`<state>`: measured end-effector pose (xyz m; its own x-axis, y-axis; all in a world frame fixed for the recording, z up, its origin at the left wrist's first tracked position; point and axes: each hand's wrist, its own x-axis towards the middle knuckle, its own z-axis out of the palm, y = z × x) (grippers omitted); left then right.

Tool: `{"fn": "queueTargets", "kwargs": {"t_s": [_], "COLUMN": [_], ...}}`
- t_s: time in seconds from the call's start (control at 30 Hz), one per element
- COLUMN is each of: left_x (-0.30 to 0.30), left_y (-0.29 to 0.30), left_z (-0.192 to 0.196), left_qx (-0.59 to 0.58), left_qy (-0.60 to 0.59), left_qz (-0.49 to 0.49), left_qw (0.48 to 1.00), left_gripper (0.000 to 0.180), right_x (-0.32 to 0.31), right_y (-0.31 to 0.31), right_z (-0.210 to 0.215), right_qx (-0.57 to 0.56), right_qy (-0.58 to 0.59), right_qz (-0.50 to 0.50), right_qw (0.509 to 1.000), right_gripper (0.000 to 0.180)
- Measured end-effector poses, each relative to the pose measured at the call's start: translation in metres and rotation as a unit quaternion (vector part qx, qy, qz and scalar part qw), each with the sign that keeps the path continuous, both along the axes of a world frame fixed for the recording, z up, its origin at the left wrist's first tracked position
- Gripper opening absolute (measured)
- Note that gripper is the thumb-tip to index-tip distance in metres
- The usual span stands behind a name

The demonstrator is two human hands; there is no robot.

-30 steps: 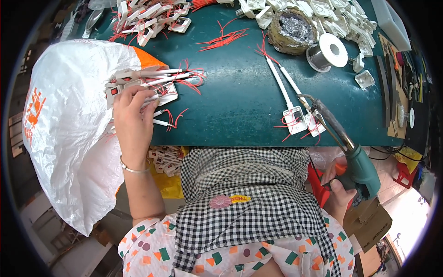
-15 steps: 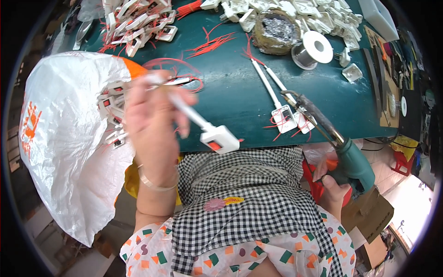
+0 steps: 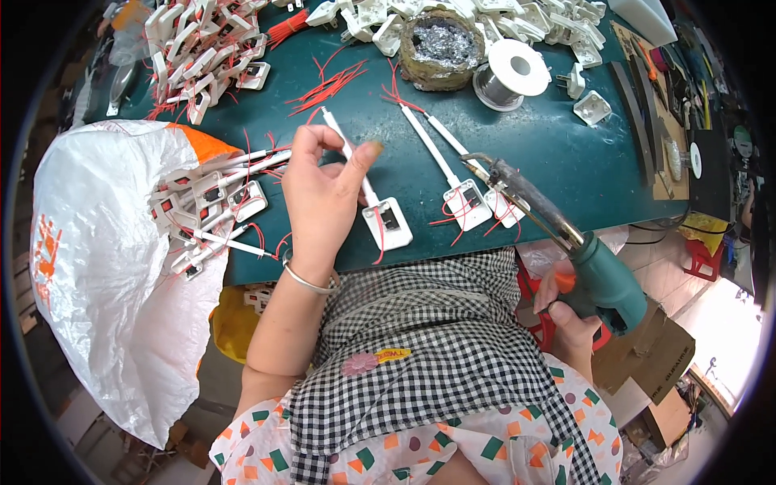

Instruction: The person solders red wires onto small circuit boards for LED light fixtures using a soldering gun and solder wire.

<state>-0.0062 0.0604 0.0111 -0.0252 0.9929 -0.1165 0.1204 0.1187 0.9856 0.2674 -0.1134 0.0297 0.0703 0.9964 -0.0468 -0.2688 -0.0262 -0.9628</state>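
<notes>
My left hand (image 3: 322, 196) pinches the long white stem of a white plastic part with red wires (image 3: 380, 212), laying it on the green table (image 3: 550, 153). Two similar white parts (image 3: 462, 194) lie side by side just to its right. My right hand (image 3: 570, 319) grips the teal handle of a soldering gun (image 3: 558, 234) at the table's front edge, its dark tip pointing up-left over those two parts.
A white plastic bag (image 3: 97, 267) full of the same wired parts hangs off the table's left. Further back sit a solder spool (image 3: 505, 73), a round holder of silvery scrap (image 3: 440, 44), loose red wires (image 3: 327, 85) and heaps of white parts (image 3: 198, 48).
My left hand drew one white part out of the bag, carried it right and set it down beside the other two. The soldering gun stayed roughly where it was.
</notes>
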Motion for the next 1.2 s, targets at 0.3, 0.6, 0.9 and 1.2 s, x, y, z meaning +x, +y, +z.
{"fn": "queueTargets", "kwargs": {"t_s": [0.3, 0.6, 0.9, 1.2], "left_x": [-0.033, -0.059, -0.04, -0.039], "left_y": [-0.035, -0.045, -0.046, -0.044], "left_z": [0.028, 0.023, 0.001, -0.007], "left_qx": [0.181, 0.214, 0.128, -0.016], "left_qy": [0.336, 0.204, 0.036, -0.098], "left_qz": [-0.095, -0.332, -0.285, -0.221], "left_qw": [0.919, 0.896, 0.949, 0.97], "left_gripper": [0.02, 0.025, 0.012, 0.005], "right_x": [0.007, 0.0, 0.0, -0.005], "right_y": [-0.003, -0.002, -0.004, 0.0], "right_z": [0.0, 0.002, 0.003, 0.007], "right_qx": [-0.006, -0.023, -0.029, -0.038], "right_qy": [-0.01, 0.008, -0.081, -0.043], "right_qz": [0.0, 0.016, 0.044, 0.03], "right_qw": [1.0, 1.0, 0.995, 0.998], "right_gripper": [0.06, 0.06, 0.062, 0.046]}}
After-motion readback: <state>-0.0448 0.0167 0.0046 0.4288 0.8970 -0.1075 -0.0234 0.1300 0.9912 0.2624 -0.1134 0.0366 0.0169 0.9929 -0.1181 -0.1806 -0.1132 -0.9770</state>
